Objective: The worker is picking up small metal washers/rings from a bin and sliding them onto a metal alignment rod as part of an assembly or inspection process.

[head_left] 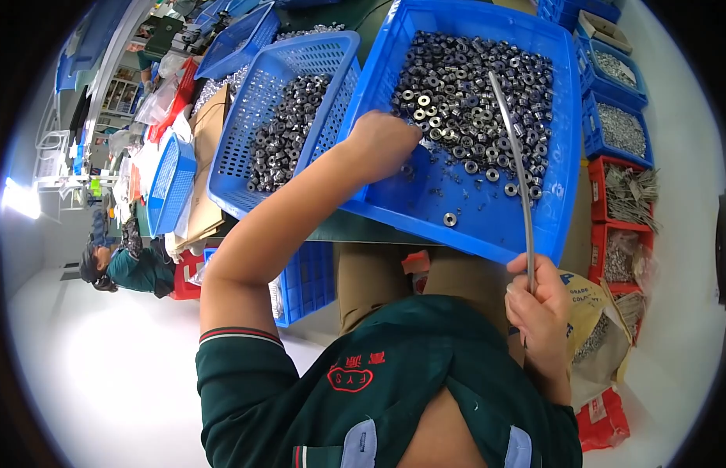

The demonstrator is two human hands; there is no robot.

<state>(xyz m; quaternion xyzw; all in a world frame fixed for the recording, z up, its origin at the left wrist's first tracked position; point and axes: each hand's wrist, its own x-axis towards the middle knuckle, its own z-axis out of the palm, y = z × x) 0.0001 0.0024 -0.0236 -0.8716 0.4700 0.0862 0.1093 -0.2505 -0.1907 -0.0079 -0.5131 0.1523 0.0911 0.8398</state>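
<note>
the left hand (382, 140), fingers curled, picks among small silver metal rings (472, 86) in the solid blue plastic tray (562, 156). the right hand (538, 300) grips a thin curved metal rod (517, 164), apparently bare. judged early: most rings remain loose.

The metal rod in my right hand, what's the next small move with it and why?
Probably lower the rod tip toward the left hand, which is picking among the ring-shaped metal parts in the blue tray. The right hand holds the rod bare, its tip above the pile, seemingly ready for threading.
</note>
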